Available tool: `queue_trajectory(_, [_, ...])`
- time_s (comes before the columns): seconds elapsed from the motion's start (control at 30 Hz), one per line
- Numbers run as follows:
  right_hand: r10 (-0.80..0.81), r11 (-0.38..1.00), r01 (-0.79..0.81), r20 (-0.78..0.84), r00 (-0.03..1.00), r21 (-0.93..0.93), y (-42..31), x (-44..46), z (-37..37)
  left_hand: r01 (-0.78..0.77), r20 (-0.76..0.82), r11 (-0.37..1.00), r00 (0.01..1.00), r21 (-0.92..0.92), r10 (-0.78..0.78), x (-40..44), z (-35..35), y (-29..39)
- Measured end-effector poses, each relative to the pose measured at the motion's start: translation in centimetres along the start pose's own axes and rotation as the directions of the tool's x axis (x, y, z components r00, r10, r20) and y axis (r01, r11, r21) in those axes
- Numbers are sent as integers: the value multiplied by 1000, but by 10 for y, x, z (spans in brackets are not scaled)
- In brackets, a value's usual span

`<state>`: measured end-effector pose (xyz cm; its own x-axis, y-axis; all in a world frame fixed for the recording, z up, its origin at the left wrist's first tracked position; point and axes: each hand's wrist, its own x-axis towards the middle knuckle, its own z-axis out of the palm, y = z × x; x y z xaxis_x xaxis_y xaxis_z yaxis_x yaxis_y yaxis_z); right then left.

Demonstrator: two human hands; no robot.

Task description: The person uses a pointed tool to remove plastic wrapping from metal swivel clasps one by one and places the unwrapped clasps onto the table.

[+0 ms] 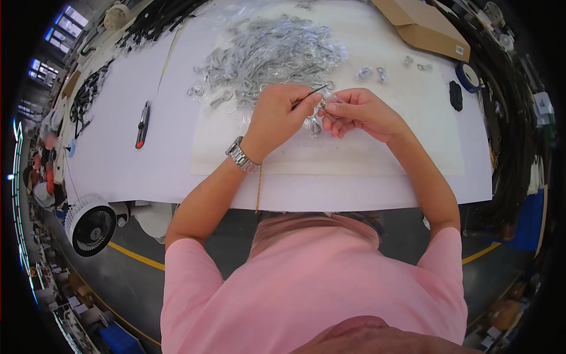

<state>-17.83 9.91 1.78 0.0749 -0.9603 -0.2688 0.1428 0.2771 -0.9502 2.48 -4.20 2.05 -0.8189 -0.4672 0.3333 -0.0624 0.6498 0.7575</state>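
My left hand [278,113], with a watch on its wrist, is closed around a thin dark pointed tool [311,93]. The tool's tip points toward my right hand [361,112]. Between the right thumb and fingers is a small metal piece in clear plastic [322,104]; its exact kind is partly hidden by the fingers. Just below the fingertips lies another small metal piece in clear film [314,125]. Beyond both hands spreads a large heap of clear-bagged metal fittings [271,53], which look like hooks or clasps with rings.
A utility knife [142,125] lies on the white table [171,171] at left. Several bagged pieces [365,73] sit right of the heap. Farther right are a cardboard box [421,29], a blue tape roll [468,77] and a black object [455,95]. A fan [91,225] stands near the left edge.
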Motion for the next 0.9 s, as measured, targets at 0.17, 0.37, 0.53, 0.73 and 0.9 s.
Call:
queue_trajectory(0.17, [42, 999, -42, 21, 999, 6, 0, -1, 3, -24, 60, 994, 998, 107, 18, 0, -2, -3])
queue_trajectory(0.37, [60, 997, -60, 0, 998, 51, 7, 2, 7, -173, -132, 984, 975, 45, 178, 3, 13, -16])
queue_trajectory(0.53, [46, 998, -46, 0, 999, 47, 10, 0, 10, 188, 94, 962, 981, -197, -172, 6, 1, -1])
queue_trajectory(0.73, [72, 995, -75, 36, 997, 59, 9, 1, 15, 81, 23, 981, 997, -174, -78, 1, 10, -9])
queue_trajectory(0.9, [-58, 989, 81, -177, 982, 124, 7, 1, 8, 384, 157, 769, 921, -511, -356, 2, 1, -4])
